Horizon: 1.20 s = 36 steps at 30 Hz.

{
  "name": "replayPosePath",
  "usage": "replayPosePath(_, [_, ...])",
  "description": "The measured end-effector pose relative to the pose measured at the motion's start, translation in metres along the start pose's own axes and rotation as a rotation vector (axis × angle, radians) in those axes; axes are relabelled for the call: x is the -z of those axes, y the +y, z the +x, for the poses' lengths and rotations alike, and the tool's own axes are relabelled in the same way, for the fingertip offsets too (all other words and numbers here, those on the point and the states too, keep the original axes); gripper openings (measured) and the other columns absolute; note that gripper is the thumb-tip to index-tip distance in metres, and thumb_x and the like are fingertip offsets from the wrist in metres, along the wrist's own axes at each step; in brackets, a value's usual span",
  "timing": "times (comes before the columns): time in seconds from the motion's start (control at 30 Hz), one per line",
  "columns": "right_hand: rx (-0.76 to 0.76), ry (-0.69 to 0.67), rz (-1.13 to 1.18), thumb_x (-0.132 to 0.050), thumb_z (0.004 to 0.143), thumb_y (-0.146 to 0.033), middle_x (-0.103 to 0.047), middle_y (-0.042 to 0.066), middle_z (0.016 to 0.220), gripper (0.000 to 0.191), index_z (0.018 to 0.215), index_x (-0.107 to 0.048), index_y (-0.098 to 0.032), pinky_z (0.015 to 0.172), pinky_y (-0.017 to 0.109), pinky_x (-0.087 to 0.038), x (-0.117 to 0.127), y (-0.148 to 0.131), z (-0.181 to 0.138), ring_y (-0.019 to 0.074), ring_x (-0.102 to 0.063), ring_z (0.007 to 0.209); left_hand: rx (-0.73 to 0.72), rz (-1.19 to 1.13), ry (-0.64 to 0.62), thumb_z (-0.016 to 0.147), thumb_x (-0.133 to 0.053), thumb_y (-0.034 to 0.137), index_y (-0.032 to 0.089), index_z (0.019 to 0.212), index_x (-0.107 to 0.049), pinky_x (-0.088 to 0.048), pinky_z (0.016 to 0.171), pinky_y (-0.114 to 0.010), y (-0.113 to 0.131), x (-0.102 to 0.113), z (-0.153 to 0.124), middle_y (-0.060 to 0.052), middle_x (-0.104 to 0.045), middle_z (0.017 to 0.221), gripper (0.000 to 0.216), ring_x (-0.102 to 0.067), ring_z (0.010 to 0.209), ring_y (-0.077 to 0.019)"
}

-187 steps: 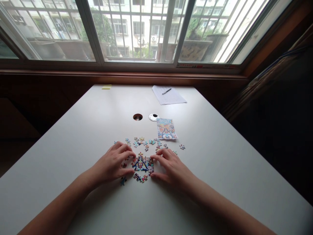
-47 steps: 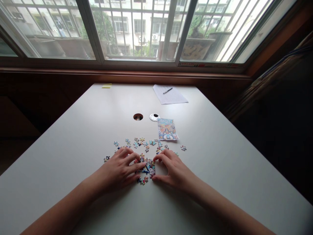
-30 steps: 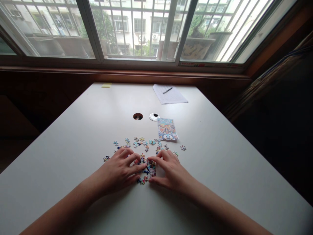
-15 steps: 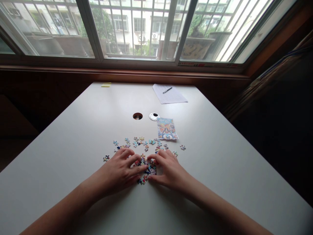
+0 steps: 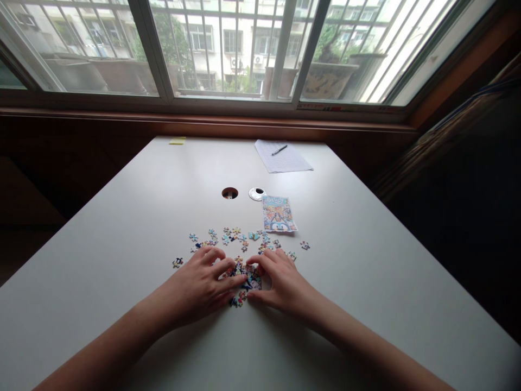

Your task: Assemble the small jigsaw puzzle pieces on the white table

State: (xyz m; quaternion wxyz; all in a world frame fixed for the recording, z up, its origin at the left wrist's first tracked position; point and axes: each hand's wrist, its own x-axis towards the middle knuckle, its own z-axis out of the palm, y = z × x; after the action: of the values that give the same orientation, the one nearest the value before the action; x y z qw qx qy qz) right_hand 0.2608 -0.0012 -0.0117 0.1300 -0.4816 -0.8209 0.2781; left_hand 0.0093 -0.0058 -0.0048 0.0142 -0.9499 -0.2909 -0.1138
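A partly joined jigsaw puzzle (image 5: pixel 254 279) lies flat on the white table between my two hands. My left hand (image 5: pixel 208 277) grips it from the left, its fingers curled and the fingertips on the pieces. On the other side, my right hand (image 5: pixel 278 276) has thumb and index finger bent around the puzzle's right edge. Some of the puzzle is hidden under the fingers. A small cluster of puzzle pieces (image 5: pixel 238 298) sits at its near side, close to both thumbs. Loose pieces (image 5: pixel 245 246) are scattered just beyond my hands.
Behind the pieces lies a colourful picture card (image 5: pixel 279 214), beside a round cable-hole cover (image 5: pixel 257 194) and the open cable hole (image 5: pixel 230 193). Paper sheets (image 5: pixel 288 162) with a pen (image 5: pixel 279 150) and a yellow sticky note (image 5: pixel 177 140) are near the table's far edge, below the window.
Almost nothing differs. Both hands stay in place on the puzzle, and the whole view has shifted very slightly.
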Motion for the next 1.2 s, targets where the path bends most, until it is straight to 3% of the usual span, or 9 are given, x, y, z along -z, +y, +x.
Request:
replayPosePath(0.3, [0.011, 0.008, 0.01, -0.084, 0.075, -0.035, -0.064, 0.003, 0.113, 0.05, 0.119, -0.061, -0.03, 0.1, 0.046, -0.038, -0.0012, 0.0017, 0.0002, 0.0299, -0.05, 0.112, -0.003, -0.005, -0.041, 0.1, -0.056, 0.034, 0.032, 0.132, -0.058, -0.039, 0.105, -0.048, -0.0007, -0.0002, -0.0009, -0.004, -0.063, 0.114, 0.032, -0.051, 0.111, -0.0273])
replayPosePath(0.53, [0.009, -0.004, 0.013, -0.084, 0.075, -0.037, -0.063, 0.004, 0.114, 0.051, 0.12, -0.061, -0.029, 0.1, 0.046, -0.038, 0.0003, 0.0016, -0.0005, 0.0304, -0.049, 0.112, 0.022, -0.036, -0.062, 0.101, -0.054, 0.038, 0.022, 0.136, -0.055, -0.038, 0.105, -0.047, -0.0012, 0.0, -0.0012, -0.007, -0.064, 0.111, 0.038, -0.051, 0.11, -0.0274])
replayPosePath(1.2, [0.007, 0.012, 0.008, -0.085, 0.074, -0.038, -0.064, 0.003, 0.114, 0.053, 0.122, -0.062, -0.029, 0.096, 0.042, -0.037, -0.004, 0.0059, -0.0005, 0.029, -0.049, 0.111, 0.03, -0.004, -0.039, 0.099, -0.058, 0.039, 0.023, 0.136, -0.056, -0.039, 0.105, -0.047, 0.0008, 0.0009, 0.0002, -0.006, -0.065, 0.109, 0.04, -0.052, 0.111, -0.0273])
